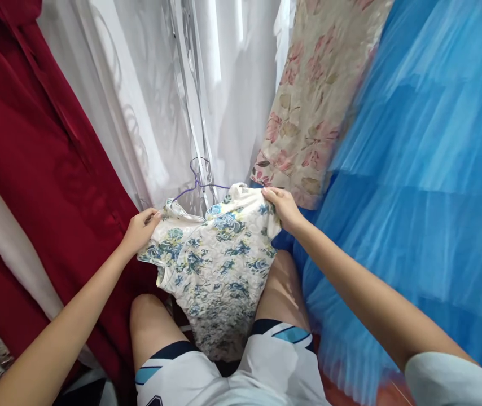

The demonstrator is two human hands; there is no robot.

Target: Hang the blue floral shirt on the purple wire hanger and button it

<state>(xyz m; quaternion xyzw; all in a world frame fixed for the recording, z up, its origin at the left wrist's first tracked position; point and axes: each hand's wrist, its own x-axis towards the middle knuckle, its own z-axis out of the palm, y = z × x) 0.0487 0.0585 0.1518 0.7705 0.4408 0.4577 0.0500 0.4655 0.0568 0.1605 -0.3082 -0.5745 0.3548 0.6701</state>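
Note:
A short-sleeved white blouse [224,265] with blue flowers hangs between my two hands, its lower part draped over my lap. A thin purple hanger [198,183] sits inside its neckline, with the hook showing above the collar. My left hand [141,228] pinches the blouse at the shoulder on the left. On the other side, my right hand [281,206] grips the opposite shoulder. The cloth is spread wide between them, and its lower hem lies between my thighs.
Dark red cloth [50,129] hangs at left. White curtains [232,101] with pale ribbons fall behind the blouse. A beige floral garment [309,113] and a layered blue tulle dress [427,169] hang close on the right. Reddish floor [342,392] shows at the lower right.

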